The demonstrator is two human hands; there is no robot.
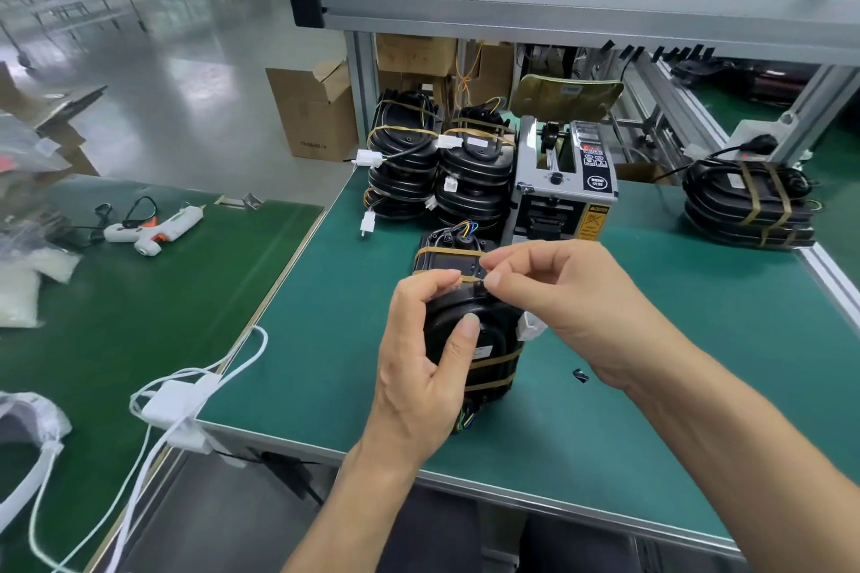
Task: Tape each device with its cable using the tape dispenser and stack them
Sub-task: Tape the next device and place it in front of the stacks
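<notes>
On the green worktop (325, 340), the left hand (419, 363) wraps its grip round the near black device (470, 340), thumb pressed on its face. Just right, the right hand (558, 293) pinches the tan tape strip (470, 279) at the device's far edge. The cable beneath is mostly hidden. Farther off stand taped stacks (442, 168) and the tape dispenser (563, 181).

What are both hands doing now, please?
Left hand: grips the black device.
Right hand: pinches a strip of tape on it.
</notes>
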